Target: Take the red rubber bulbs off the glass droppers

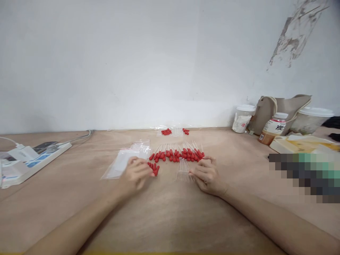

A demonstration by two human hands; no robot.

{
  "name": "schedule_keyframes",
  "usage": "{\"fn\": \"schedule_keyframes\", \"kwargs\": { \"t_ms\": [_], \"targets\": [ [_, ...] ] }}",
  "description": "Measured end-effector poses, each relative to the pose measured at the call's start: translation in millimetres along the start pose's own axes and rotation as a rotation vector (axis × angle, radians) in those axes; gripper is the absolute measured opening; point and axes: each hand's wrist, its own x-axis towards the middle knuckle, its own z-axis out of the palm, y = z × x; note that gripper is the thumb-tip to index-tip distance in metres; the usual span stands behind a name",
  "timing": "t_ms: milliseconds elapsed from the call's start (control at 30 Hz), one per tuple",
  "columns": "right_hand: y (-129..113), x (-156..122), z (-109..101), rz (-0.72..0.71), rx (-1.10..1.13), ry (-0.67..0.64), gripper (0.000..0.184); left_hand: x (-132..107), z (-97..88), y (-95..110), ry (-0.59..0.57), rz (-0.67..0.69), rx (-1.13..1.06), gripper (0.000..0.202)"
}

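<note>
On the tabletop, a power strip lies left, a bottle stands right; sticks lie between, before the wall.

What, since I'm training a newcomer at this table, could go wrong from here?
The thin clear tubes lying beside the right hand might scatter if nudged. The left hand, close against the smaller group of red bulbs, could knock it askew.
</note>
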Motion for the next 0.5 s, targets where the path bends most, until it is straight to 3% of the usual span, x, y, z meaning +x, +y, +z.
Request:
{"fn": "schedule_keyframes", "kwargs": {
  "t_ms": [100,167,333,500],
  "targets": [
    [2,1,4,0.153,0.028,-0.002,0.021,1,-9.8,-17,0.196,-0.302,-0.065,0.020],
    [2,2,8,0.239,0.043,0.004,0.021,2,-11.7,-22,0.237,-0.399,-0.084,0.024],
    [8,0,11,0.451,-0.015,0.028,0.021,-1,-4.4,-29,0.183,-0.510,-0.049,0.031],
    [12,-1,11,0.394,-0.123,-0.010,0.022,-4,2.8,-29,0.092,-0.571,-0.103,0.032]
  ]
}}
